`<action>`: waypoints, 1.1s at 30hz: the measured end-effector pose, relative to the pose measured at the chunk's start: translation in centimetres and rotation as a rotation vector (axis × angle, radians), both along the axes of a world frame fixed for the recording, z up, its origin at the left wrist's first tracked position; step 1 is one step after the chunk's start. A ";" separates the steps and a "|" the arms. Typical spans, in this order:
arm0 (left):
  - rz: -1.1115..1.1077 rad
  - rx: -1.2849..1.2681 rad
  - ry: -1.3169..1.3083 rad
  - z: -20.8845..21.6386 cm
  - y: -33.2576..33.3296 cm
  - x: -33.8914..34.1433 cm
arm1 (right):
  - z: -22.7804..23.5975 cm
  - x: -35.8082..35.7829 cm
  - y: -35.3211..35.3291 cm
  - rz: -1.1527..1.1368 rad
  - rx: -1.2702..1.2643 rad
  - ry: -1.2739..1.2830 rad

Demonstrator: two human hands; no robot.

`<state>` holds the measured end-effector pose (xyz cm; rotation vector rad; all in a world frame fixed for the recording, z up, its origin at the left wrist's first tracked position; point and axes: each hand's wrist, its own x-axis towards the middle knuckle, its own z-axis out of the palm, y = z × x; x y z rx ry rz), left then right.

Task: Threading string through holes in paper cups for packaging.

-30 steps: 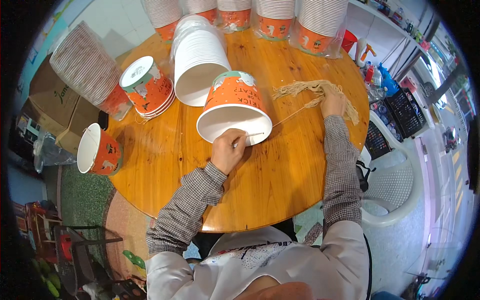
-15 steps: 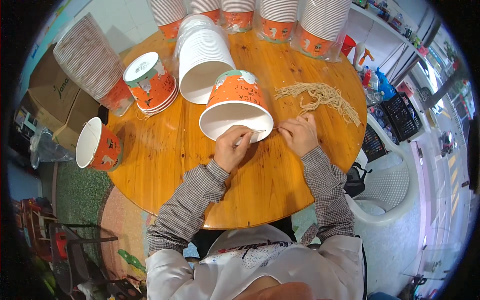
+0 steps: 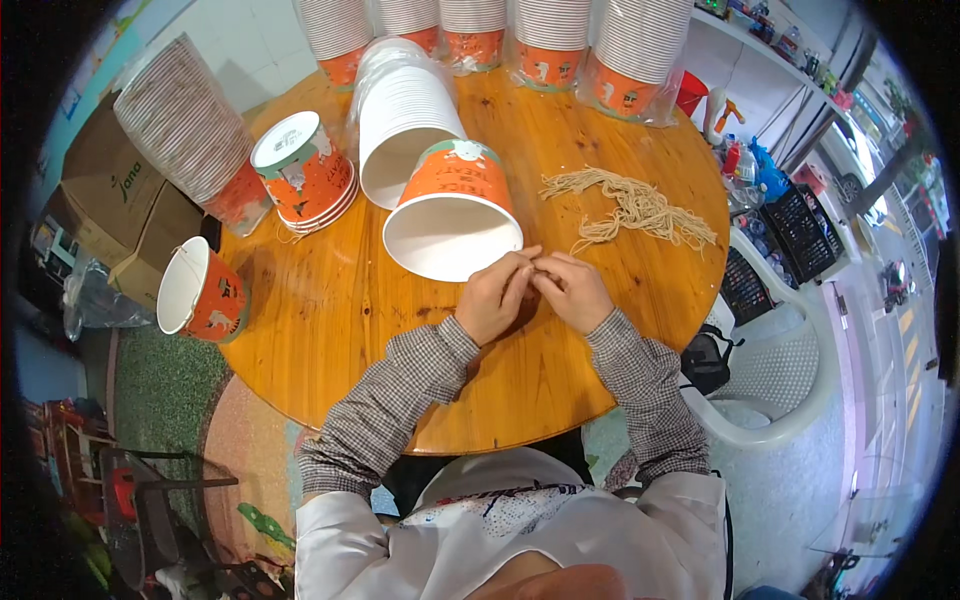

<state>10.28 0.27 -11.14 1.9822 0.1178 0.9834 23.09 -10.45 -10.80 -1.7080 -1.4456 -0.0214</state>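
An orange bucket [image 3: 455,210] is laid open toward the tabletop's [image 3: 505,400] near edge, seemingly for access, left hand [image 3: 493,303] and right hand [image 3: 577,292] pinched, contents unclear.

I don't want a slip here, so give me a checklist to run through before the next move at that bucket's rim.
1. Orange bucket on its side, mouth toward the person: ok.
2. Left hand and right hand together by the mouth's lower right: ok.
3. Cord strand secure between the hands: cannot tell; too fine or hidden.
4. Loose cord bundle off to the right, apart from both hands: ok.
5. Free space right behind the bucket: not ok; a white nested stack lies close there, and whether they touch is unclear.
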 end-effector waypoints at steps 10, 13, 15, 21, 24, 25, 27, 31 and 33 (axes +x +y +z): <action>0.089 -0.028 0.138 -1.3 1.2 -0.7 | -3.1 17.3 -2.7 -0.389 -0.010 -0.186; 0.081 -0.099 0.090 -1.5 1.5 -1.2 | -2.2 19.4 -3.4 -0.536 -0.143 -0.382; 0.025 -0.297 0.049 -0.3 1.1 -1.5 | -1.3 18.0 -3.1 -0.779 0.161 -0.657; -0.033 -0.374 0.045 -0.6 1.9 -2.1 | 1.3 2.3 0.2 0.098 -0.009 0.334; -0.057 -0.411 0.039 0.2 1.7 -2.2 | 0.5 -0.2 1.2 0.312 -0.084 0.698; -0.063 -0.381 0.044 -0.1 2.0 -2.2 | 0.1 -0.3 1.3 0.435 -0.056 0.850; -0.057 -0.379 0.030 0.0 2.2 -2.2 | -0.1 -0.6 1.1 0.436 -0.097 0.895; -0.023 -0.306 0.009 0.1 2.5 -2.4 | 0.0 -1.3 0.3 0.217 -0.224 0.869; -0.038 -0.362 -0.015 0.1 2.4 -2.0 | -0.6 -1.3 0.0 0.076 -0.042 0.717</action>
